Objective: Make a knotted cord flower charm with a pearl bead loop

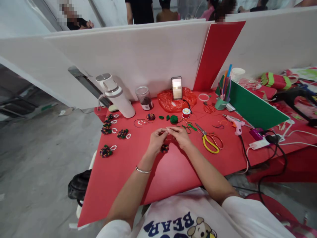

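Note:
Over the middle of the red table (173,172), my left hand (156,141) and my right hand (181,137) meet with their fingertips pinched together. What they pinch is too small to make out. A dark multicoloured yarn piece (164,148) shows just below the fingers, partly covered by my left hand; whether it hangs or lies on the table I cannot tell. Just beyond my hands are a green yarn ball (174,119), small green leaf-shaped pieces (161,117) and a green-handled thin tool (192,127). Yellow-handled scissors (210,144) lie open to the right of my right hand.
Several yarn pieces with white bead loops (106,151) lie at left. Behind stand a white flask (121,100), a jar (144,98), a phone (176,88) on a red bag (164,100) and a thread spool (186,113). A pink glue gun (236,125) and power strip (264,141) are right.

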The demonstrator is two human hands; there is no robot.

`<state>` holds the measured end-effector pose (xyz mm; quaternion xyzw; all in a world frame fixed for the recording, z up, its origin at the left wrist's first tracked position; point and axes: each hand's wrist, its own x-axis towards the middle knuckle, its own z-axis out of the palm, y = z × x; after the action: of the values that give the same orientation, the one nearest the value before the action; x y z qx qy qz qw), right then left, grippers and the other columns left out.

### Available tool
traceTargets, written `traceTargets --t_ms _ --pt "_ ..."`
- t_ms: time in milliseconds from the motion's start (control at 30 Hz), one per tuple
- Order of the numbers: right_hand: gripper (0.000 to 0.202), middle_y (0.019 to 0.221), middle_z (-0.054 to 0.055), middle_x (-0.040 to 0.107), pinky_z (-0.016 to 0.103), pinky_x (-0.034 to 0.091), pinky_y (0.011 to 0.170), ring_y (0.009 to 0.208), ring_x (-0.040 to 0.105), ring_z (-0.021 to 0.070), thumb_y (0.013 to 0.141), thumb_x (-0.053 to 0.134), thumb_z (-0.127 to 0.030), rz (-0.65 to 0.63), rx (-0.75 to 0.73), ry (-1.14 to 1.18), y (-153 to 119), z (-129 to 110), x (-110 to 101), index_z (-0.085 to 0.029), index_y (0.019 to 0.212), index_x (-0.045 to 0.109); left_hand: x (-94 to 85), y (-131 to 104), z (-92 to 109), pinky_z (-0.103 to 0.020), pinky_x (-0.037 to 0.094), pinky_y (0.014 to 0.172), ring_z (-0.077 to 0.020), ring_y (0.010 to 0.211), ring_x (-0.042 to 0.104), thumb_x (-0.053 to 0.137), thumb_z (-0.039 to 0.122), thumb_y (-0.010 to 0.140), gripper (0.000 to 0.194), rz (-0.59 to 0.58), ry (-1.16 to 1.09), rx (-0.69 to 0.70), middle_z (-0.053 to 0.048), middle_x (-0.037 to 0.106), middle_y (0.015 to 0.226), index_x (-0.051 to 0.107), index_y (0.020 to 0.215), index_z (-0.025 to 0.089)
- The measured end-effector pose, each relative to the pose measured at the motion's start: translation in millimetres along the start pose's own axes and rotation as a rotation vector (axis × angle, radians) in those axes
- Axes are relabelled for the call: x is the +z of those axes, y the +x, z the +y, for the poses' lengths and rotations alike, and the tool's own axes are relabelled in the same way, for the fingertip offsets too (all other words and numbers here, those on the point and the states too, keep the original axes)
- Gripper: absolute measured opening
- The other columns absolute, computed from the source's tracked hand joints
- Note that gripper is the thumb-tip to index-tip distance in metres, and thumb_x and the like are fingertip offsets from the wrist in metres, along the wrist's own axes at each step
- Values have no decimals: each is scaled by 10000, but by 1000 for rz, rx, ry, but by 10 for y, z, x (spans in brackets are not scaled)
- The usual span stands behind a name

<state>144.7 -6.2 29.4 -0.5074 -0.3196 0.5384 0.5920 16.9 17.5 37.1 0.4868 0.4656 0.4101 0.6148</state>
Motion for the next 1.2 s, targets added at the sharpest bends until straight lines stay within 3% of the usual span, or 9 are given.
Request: traceTargets --t_ms 133,233,300,400,500,667,800,933,1200 --pt "369 698 31 716 183 352 349 489 563 100 677 805 -479 -12 39 -4 57 39 -25 -179 891 785 -73 31 15 -248 400 559 -132 607 538 723 488 783 315 31 254 212 -42 641 707 676 722 183" --pt "275 717 42 726 196 405 351 507 620 129 768 713 -447 -38 10 -145 66 60 -80 -187 842 762 -153 71 100 -257 351 576 -151 619 508 569 487 922 375 137 638 382 -23 579 648 608 680 203" --pt "197 707 33 725 213 465 420 550 649 143 804 658 -362 -101 -60 -301 65 82 -107 -189 790 752 -189 104 162 -268 307 569 -161 595 497 585 494 916 373 59 907 434 -13 557 614 583 678 207" --pt "154 646 15 702 238 511 538 588 653 149 779 604 -197 -203 -172 -526 62 131 -145 -188 682 724 -211 160 206 -284 306 584 -182 627 542 580 477 930 367 -177 1111 523 -42 601 654 587 682 207" --pt "182 624 10 691 247 517 520 548 650 148 793 564 -181 -241 -111 -500 62 180 -191 -191 753 741 -224 208 183 -291 339 604 -188 645 560 500 421 979 363 -316 1120 557 -54 613 685 588 700 206" --pt "313 662 -6 679 250 545 478 538 657 143 799 664 -334 -196 -15 -267 77 158 -249 -172 1060 726 -243 266 121 -283 417 649 -169 653 555 469 342 970 283 -303 870 455 -32 623 708 601 768 196" --pt "296 631 -15 646 222 506 445 506 618 121 814 687 -416 -176 -4 -280 74 103 -259 -163 967 712 -250 346 108 -267 436 642 -155 646 548 525 291 887 192 -306 665 334 -13 626 675 611 748 190" --pt "226 578 -30 614 217 462 463 474 570 105 854 663 -403 -185 -39 -347 69 100 -264 -185 898 704 -293 422 102 -254 435 622 -146 631 554 561 252 827 126 -342 598 284 -6 618 655 618 732 192" --pt "234 547 -48 546 224 351 478 474 472 98 880 665 -422 -201 -84 -432 66 136 -247 -195 878 720 -408 423 77 -269 462 686 -154 701 588 540 208 910 154 -443 751 543 -40 642 757 630 787 189"
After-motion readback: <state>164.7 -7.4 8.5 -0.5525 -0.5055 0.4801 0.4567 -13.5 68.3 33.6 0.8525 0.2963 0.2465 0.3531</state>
